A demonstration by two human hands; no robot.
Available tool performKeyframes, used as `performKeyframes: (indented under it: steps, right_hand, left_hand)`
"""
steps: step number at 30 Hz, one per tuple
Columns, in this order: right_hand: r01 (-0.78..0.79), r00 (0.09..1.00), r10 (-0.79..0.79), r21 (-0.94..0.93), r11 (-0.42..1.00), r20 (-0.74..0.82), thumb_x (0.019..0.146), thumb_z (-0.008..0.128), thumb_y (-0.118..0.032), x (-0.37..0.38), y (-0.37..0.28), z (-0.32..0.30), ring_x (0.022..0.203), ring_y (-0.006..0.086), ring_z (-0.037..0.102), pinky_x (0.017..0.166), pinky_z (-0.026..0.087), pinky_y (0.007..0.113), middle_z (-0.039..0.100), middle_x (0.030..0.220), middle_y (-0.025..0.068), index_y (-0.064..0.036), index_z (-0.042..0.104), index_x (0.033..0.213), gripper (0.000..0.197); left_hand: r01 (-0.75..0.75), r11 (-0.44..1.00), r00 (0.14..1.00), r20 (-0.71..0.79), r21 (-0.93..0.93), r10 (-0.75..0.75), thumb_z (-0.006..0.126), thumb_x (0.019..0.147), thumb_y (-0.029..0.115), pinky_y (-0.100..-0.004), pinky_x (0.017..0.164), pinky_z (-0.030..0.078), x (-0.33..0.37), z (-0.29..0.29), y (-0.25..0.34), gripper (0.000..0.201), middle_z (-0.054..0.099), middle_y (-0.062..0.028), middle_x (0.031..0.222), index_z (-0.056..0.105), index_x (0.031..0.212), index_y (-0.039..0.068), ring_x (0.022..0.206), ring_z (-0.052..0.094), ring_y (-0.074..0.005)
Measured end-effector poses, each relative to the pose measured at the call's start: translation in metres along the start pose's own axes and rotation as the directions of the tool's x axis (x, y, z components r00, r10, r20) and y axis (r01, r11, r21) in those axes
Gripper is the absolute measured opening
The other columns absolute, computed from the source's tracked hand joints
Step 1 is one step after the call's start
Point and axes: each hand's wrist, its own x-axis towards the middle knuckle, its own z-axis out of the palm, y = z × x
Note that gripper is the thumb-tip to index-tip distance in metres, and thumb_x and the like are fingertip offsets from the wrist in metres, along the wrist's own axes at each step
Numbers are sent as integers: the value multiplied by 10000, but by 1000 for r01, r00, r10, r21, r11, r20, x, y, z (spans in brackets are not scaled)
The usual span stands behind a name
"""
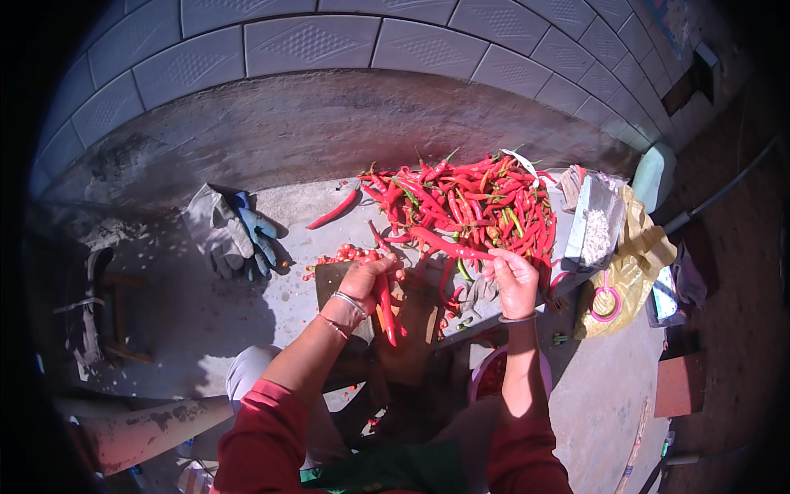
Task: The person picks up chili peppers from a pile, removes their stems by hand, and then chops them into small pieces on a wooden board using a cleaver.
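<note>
My left hand, with bracelets at its wrist, is closed around a red chili pepper that points down toward me. My right hand pinches another long red chili pepper by one end, and it stretches left toward the pile. Under my left hand are a wooden block and a dark flat rectangular piece, whose kind I cannot make out. Small cut red pieces lie just beyond that hand. Past both hands spreads a big pile of red chili peppers, a few of them green.
A single chili and grey and blue work gloves lie left of the pile. On the right are a box of white stuff and a yellow bag. A pink-rimmed basin stands below my right forearm. A tiled wall rises behind.
</note>
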Motion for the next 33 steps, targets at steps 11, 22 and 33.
performKeyframes:
  steps: [11,22,33]
  right_hand:
    - [-27,999,22,182,983,33,872,564,-60,-10,7,-17,651,153,587,604,482,269,626,773,109,57,583,1001,175]
    - [133,964,-104,-105,986,245,801,573,-18,-5,-3,-19,573,147,557,510,448,289,558,644,59,14,598,813,42]
    - [-116,969,-77,-703,702,-237,814,560,-81,-3,226,-106,898,196,587,737,514,321,579,1029,86,-30,530,1144,335]
  left_hand:
    - [-51,999,994,-94,-3,50,610,859,178,-285,529,461,-2,8,-2,176,629,-89,746,608,900,6,589,558,-151]
    - [-93,987,995,-42,-127,88,561,841,32,-250,552,510,-4,4,13,59,603,-76,771,542,894,14,605,587,-161]
    - [-167,984,985,-28,69,169,616,804,-21,-270,597,524,-5,19,1,86,624,-76,802,554,843,23,662,613,-168]
